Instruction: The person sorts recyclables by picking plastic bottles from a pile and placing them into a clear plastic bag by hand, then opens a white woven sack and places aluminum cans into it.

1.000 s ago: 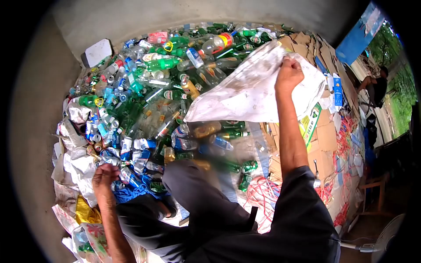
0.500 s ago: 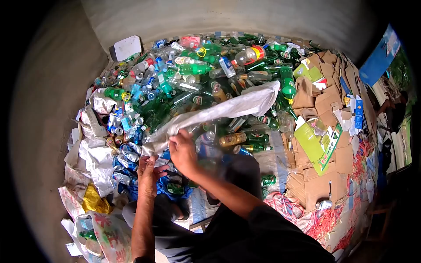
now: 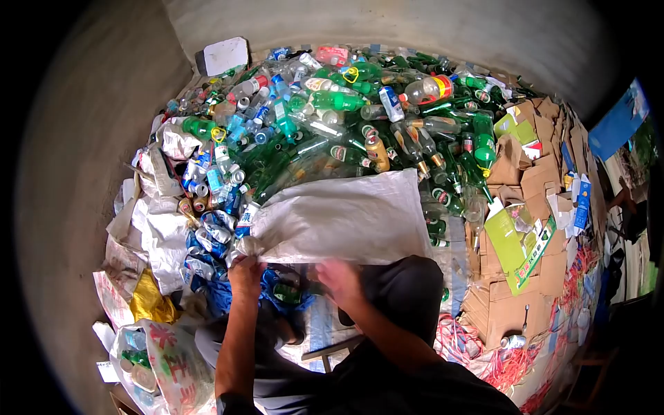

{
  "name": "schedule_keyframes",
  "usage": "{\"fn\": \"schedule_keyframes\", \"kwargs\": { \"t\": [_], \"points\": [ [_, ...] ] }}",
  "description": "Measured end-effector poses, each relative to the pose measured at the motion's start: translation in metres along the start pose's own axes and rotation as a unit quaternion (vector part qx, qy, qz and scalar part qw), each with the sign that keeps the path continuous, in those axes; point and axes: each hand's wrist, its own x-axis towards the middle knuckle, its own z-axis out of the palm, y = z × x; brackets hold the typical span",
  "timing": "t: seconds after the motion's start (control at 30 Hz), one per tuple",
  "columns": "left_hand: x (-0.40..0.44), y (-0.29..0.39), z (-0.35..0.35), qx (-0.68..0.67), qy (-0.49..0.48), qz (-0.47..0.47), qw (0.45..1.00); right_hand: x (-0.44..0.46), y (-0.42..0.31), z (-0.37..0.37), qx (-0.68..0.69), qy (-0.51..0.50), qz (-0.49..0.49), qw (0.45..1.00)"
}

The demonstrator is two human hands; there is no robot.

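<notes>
A white woven sack (image 3: 346, 214) lies spread out over the bottles in front of my knees. My left hand (image 3: 245, 273) pinches the sack's gathered lower left corner. My right hand (image 3: 340, 282) is at the sack's lower edge, smeared by motion, so its fingers cannot be made out. Crushed blue and white cans (image 3: 211, 235) lie just left of my left hand. Green and clear bottles (image 3: 339, 101) are heaped beyond the sack.
Flattened cardboard (image 3: 508, 304) and a tangle of red and pink strapping (image 3: 508, 366) lie on the right. Printed plastic bags (image 3: 173, 366) with bottles stand at the lower left, near a gold bag (image 3: 151, 299). Grey walls (image 3: 387, 28) rise behind.
The sack has gone from hanging aloft to a narrow fold and now lies wide and flat. My left hand has come to its corner; my right hand has moved down, then slightly right along the edge.
</notes>
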Motion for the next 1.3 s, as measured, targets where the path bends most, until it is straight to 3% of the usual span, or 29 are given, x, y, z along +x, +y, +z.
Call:
{"fn": "schedule_keyframes", "kwargs": {
  "t": [0.13,0.2,0.3,0.37,0.43,0.47,0.53,0.57,0.6,0.63,0.67,0.7,0.77,0.8,0.83,0.9,0.93,0.97,1.03,1.1,1.17,1.23,1.3],
  "points": [
    [0.027,0.002,-0.007,-0.026,-0.009,0.001,1.000,-0.012,-0.024,0.011,0.214,0.257,0.102,0.937],
    [0.032,0.006,-0.010,-0.030,-0.016,0.000,0.999,-0.008,-0.023,0.000,0.228,0.226,0.087,0.943],
    [0.033,0.006,-0.012,-0.031,0.010,0.012,0.999,0.032,0.005,-0.059,0.080,0.221,-0.087,0.968],
    [0.046,-0.004,-0.029,-0.021,0.015,0.016,1.000,0.054,-0.025,-0.046,0.086,0.301,-0.095,0.945],
    [0.053,-0.011,-0.043,-0.012,0.011,0.007,1.000,0.053,-0.031,-0.048,-0.146,0.289,-0.106,0.940],
    [0.057,-0.014,-0.048,0.003,0.027,-0.006,1.000,0.059,-0.028,-0.049,-0.262,0.286,-0.158,0.908],
    [0.091,-0.037,-0.085,0.210,0.001,0.195,0.958,0.093,-0.005,-0.076,-0.471,0.304,-0.301,0.771],
    [0.098,-0.030,-0.096,0.480,0.016,0.281,0.831,0.094,0.003,-0.069,-0.547,0.272,-0.337,0.717],
    [0.104,-0.022,-0.106,0.688,0.084,0.364,0.622,0.094,0.010,-0.060,-0.616,0.244,-0.376,0.647],
    [0.088,-0.008,-0.092,0.621,0.119,0.373,0.679,0.094,0.017,-0.052,-0.671,0.220,-0.417,0.572],
    [0.059,0.009,-0.062,0.549,0.153,0.378,0.730,0.091,0.028,-0.042,-0.685,0.198,-0.428,0.556],
    [0.030,0.027,-0.033,0.471,0.185,0.381,0.774,0.083,0.032,-0.027,-0.680,0.163,-0.432,0.569],
    [-0.016,0.055,0.003,0.524,0.112,0.469,0.702,0.054,0.025,0.021,-0.648,0.078,-0.430,0.624],
    [-0.036,0.066,0.023,0.415,0.029,0.392,0.820,0.039,0.020,0.042,-0.620,0.028,-0.422,0.661],
    [-0.054,0.078,0.044,0.289,-0.054,0.302,0.907,0.034,0.024,0.049,-0.657,0.001,-0.393,0.644],
    [-0.077,0.095,0.070,0.218,-0.137,0.168,0.952,0.026,0.030,0.062,-0.724,-0.054,-0.332,0.602],
    [-0.080,0.095,0.078,0.241,-0.170,0.174,0.939,0.016,0.025,0.075,-0.761,-0.073,-0.305,0.568],
    [-0.081,0.092,0.083,0.258,-0.206,0.205,0.922,0.010,0.022,0.087,-0.689,-0.025,-0.505,0.519],
    [-0.099,0.105,0.093,0.297,-0.249,0.161,0.908,0.014,0.039,0.070,-0.602,-0.077,-0.572,0.552],
    [-0.118,0.124,0.097,0.290,-0.342,0.086,0.890,0.014,0.045,0.053,-0.625,-0.101,-0.526,0.568],
    [-0.130,0.124,0.095,0.326,-0.372,0.111,0.862,0.011,0.047,0.046,-0.642,-0.122,-0.483,0.583],
    [-0.138,0.127,0.095,0.559,-0.345,0.237,0.716,0.009,0.050,0.047,-0.651,-0.132,-0.457,0.591],
    [-0.139,0.118,0.089,0.623,-0.358,0.315,0.621,0.006,0.050,0.050,-0.656,-0.141,-0.436,0.599]
  ]
}}
